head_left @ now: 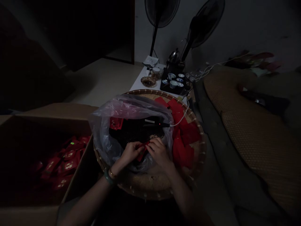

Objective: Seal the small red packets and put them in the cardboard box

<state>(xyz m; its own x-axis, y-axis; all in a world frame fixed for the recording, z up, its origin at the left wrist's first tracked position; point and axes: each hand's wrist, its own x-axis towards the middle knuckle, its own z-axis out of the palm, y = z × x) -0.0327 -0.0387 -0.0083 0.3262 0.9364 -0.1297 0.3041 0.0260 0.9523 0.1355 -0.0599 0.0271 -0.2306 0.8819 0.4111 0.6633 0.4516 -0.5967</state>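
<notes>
Between them, my left hand and my right hand pinch a small red packet by its upper edge. Below and around it lies an open clear plastic bag with dark loose contents, perhaps tea leaves, though the dim light hides detail. The bag rests in a round woven bamboo tray. A slim black corded device with a red light lies across the bag's opening. Another red packet sits at the bag's left, and several flat red packets cover the tray's right side.
On my left stands a cardboard box with several filled red packets. Behind the tray, a white table carries a black tea tray with cups. Two fans stand beyond. A mat-covered seat runs along the right.
</notes>
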